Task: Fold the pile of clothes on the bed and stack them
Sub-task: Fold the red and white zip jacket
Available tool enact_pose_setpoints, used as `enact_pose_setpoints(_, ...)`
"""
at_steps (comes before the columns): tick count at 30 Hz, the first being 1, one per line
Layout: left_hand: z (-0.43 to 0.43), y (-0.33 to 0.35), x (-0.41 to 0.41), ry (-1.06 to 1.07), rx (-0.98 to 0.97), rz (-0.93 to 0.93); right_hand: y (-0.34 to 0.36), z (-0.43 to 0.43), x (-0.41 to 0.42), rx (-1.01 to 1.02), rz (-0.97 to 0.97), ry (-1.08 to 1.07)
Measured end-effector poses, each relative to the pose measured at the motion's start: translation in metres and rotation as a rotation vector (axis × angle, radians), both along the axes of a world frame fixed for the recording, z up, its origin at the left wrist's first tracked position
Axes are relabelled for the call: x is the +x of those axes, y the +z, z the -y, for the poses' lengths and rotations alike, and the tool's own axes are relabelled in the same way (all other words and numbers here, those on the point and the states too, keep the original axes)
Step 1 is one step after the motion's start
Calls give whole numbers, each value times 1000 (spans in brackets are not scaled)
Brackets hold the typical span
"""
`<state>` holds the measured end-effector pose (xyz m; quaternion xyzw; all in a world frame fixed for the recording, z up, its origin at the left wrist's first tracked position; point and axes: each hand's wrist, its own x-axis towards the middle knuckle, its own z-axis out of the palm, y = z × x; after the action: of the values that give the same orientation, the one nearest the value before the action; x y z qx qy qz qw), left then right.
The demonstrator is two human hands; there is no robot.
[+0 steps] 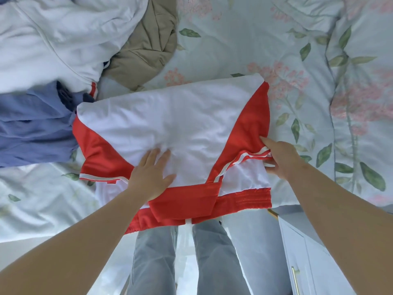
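Pressing my left hand [152, 173] flat, fingers spread, on white middle of red-and-white jersey [176, 124], centre of frame. My right hand [280, 158] pinches jersey's red sleeve at striped cuff, right of centre, thumb on top, fingers curled under cloth. Jersey lies on floral bedspread [234, 39], red hem hanging over bed edge. Unfolded pile at left: white garment [53, 39] upper left, beige garment [146, 45] just beside it, blue garment [32, 128] at left edge, meeting jersey's side. White cabinet [308, 252] lower right; my jeans [153, 252] bottom centre.
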<state>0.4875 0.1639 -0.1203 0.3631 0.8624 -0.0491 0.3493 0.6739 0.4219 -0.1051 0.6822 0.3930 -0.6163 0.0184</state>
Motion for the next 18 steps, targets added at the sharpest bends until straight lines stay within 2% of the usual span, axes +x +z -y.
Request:
enact_pose_setpoints(5, 2, 2, 6, -13, -7, -29, 8, -3, -3, -154, -252, 10)
enact_pose_setpoints(8, 2, 6, 3, 101, 48, 71, 25, 4, -18, -169, -398, 22)
enact_pose_setpoints(11, 5, 15, -5, 388, 233, 182, 48, 26, -45, -127, -490, 100)
enact_pose_setpoints(14, 19, 30, -19, 793, 487, 291, 70, 62, -81, -107, -553, 198)
enact_pose_setpoints(18, 55, 54, -48, 1296, 738, 534, 87, 135, -138, -28, -606, 495)
